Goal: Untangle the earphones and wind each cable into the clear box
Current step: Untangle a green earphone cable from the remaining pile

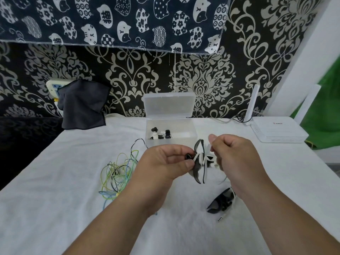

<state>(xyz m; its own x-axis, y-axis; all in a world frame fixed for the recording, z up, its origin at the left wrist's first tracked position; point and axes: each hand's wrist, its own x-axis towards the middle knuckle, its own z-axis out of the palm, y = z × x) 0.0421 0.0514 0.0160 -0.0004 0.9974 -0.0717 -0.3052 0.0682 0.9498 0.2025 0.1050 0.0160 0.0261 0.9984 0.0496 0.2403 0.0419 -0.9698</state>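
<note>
1. Head view: both hands are up over the middle of the worktop, just in front of the clear box (pixel 176 141). The black-and-white earphone bundle (pixel 200 168) sits between them, off the cloth.
2. Left hand (pixel 165 161) has a narrow grip, with thumb and fingertips pinching the bundle's left side right by a black earbud. Right hand (pixel 237 159) is pinching a white strand at the bundle's top right. Neither grip is open.
3. Handling-wise I'd say it weighs basically nothing, it's floppy and a bit springy, so the loops will pop loose if the pinch slackens. Hold it at the crossing of the loops, not by the buds or where the wire joins them, since that looks like the fragile spot.
4. The bundle hangs mostly below and between the two pinches.
5. Not yet wound: a green-yellow-blue tangle (pixel 119 173) toward the left edge, and a dark bundle (pixel 220 201) with its jack plug (pixel 220 220) nearer the front edge. The box, lid open, already has some earbuds inside.
</note>
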